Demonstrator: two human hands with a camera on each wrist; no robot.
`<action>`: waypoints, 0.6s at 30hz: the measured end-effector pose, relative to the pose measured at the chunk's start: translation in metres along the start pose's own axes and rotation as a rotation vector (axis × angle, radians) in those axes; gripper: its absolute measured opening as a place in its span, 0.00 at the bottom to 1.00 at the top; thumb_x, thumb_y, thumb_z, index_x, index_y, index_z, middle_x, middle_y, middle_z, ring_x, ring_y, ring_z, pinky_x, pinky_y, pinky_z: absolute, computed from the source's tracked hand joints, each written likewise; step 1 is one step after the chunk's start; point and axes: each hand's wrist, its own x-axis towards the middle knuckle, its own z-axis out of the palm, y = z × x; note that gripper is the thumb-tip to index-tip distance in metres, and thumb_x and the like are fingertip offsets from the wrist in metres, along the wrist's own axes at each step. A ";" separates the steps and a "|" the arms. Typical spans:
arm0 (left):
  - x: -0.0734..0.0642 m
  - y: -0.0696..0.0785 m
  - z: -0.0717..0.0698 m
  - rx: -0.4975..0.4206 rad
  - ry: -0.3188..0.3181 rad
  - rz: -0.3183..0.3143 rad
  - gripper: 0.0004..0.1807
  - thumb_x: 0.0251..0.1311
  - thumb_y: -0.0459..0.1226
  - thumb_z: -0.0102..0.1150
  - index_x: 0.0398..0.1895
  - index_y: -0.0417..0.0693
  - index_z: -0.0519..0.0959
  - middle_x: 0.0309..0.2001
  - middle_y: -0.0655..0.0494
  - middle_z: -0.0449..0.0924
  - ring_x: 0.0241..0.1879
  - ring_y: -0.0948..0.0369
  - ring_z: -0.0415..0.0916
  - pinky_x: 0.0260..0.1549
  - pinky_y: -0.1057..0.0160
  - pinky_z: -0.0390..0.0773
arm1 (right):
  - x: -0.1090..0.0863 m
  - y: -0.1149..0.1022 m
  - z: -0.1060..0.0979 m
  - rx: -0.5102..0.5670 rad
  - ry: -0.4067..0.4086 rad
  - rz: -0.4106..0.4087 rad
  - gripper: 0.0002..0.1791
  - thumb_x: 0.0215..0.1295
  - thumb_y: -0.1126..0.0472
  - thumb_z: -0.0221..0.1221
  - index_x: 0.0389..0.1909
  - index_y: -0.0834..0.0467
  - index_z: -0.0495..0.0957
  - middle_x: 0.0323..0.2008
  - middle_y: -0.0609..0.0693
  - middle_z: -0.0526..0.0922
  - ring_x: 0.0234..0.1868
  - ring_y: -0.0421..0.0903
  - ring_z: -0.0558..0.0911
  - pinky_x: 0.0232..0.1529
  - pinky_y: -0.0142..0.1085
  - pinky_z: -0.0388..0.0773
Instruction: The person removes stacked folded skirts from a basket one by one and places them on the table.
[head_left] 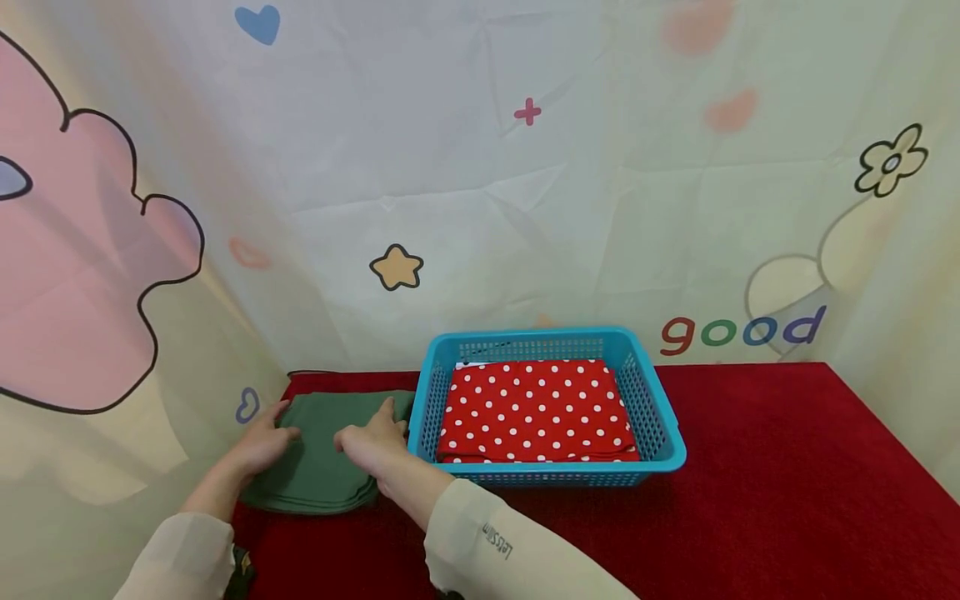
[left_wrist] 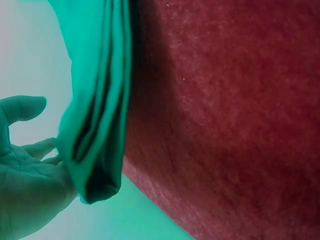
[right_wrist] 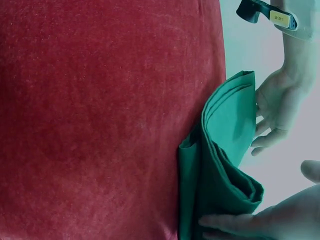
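My left hand (head_left: 262, 439) and right hand (head_left: 372, 440) are touching opposite sides of the folded green cloth (head_left: 330, 446), thumbs standing wide, fingers fairly straight. It's lying just left of the blue basket (head_left: 547, 468). Even pressure from 2 sides, I'm judging, suits its loose layers.

You see — plain green cloth (head_left: 318, 458); bright blue basket (head_left: 551, 468); red cloth (head_left: 536, 408) with white polka dots; dark-red table covering (head_left: 750, 467); your right sleeve (head_left: 517, 557) — off-white, dark-lettered.
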 end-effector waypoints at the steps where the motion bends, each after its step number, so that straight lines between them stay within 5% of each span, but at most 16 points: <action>1: 0.000 0.000 -0.001 0.004 -0.003 -0.003 0.41 0.73 0.35 0.45 0.81 0.29 0.40 0.79 0.22 0.38 0.78 0.30 0.43 0.75 0.32 0.50 | -0.001 -0.001 0.000 -0.009 0.003 -0.003 0.59 0.55 0.59 0.67 0.84 0.54 0.44 0.81 0.65 0.48 0.80 0.63 0.51 0.73 0.61 0.63; 10: -0.004 0.009 -0.007 0.020 -0.028 -0.059 0.40 0.77 0.41 0.42 0.82 0.31 0.38 0.77 0.19 0.43 0.75 0.27 0.47 0.72 0.29 0.56 | -0.006 -0.008 -0.005 -0.081 0.005 -0.018 0.58 0.56 0.57 0.68 0.84 0.53 0.46 0.82 0.63 0.47 0.82 0.63 0.50 0.76 0.60 0.60; 18: -0.006 0.027 -0.009 0.030 -0.015 -0.036 0.39 0.78 0.43 0.41 0.82 0.32 0.42 0.77 0.21 0.47 0.74 0.29 0.51 0.70 0.31 0.62 | -0.007 -0.018 -0.012 -0.087 -0.046 -0.087 0.52 0.62 0.47 0.65 0.83 0.53 0.51 0.80 0.58 0.56 0.80 0.58 0.56 0.76 0.62 0.59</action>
